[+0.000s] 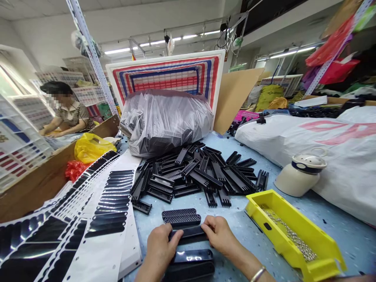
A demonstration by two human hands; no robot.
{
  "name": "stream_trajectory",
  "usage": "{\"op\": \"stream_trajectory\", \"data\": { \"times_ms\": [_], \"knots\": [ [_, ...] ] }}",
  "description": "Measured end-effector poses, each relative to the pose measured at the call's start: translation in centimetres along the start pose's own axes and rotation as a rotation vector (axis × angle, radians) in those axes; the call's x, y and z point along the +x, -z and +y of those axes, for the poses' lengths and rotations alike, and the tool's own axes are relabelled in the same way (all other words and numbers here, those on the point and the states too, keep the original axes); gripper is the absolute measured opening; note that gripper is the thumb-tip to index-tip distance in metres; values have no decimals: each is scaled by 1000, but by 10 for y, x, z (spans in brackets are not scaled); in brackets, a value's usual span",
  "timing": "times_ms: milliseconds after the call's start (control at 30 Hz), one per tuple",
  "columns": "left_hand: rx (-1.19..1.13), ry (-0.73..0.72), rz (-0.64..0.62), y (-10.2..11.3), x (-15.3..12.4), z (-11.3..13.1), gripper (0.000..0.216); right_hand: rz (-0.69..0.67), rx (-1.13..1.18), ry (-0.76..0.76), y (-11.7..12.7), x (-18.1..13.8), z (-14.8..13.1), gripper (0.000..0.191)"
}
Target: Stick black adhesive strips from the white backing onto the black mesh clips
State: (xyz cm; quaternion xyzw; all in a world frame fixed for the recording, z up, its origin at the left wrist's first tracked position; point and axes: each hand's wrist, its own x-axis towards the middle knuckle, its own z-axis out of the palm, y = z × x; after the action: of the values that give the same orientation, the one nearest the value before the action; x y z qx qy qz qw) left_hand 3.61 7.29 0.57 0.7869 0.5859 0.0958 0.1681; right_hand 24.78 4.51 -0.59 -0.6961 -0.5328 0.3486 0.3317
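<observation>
A long, narrow, smooth black strip-shaped piece (190,232) stretches crosswise, its right end slightly farther off than its left, each end partly hidden by the fingertips of the left hand (161,244) and the right hand (219,231). It sits over a pale blue speckled tabletop (235,239), between two black, round-ended, mesh-textured pieces (182,219) beyond it and glossy black strip-shaped pieces (192,257) nearer; whether it touches the tabletop cannot be told.
</observation>
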Motion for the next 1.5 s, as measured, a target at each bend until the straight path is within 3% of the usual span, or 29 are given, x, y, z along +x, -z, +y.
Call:
{"op": "stream_trajectory", "data": {
  "times_ms": [133,333,533,767,900,1000,1100,1367,1500],
  "knots": [
    [-52,21,-56,2,3,2,36,10,-27,8,2,4,-1,37],
    [-215,-18,-106,10,5,-1,29,-154,21,-39,10,-1,-5,40],
    [-211,-33,-131,11,5,-3,31,-181,-6,-51,5,2,-8,19],
    [-239,-24,-114,10,6,-5,31,-203,-76,-108,2,3,-6,37],
    [-206,-71,-108,12,5,-4,39,-193,-169,-25,9,1,-18,47],
    [-165,-107,-99,14,2,-3,49,-111,-423,166,8,0,-30,46],
    [-188,-125,-100,16,0,-3,38,-53,-678,253,0,3,-33,44],
    [-252,-124,-111,14,-3,-9,32,-3,-598,258,-11,11,-11,52],
    [-241,-151,-76,16,-14,-15,43,-1,-517,262,-6,5,-4,56]
  ]
}}
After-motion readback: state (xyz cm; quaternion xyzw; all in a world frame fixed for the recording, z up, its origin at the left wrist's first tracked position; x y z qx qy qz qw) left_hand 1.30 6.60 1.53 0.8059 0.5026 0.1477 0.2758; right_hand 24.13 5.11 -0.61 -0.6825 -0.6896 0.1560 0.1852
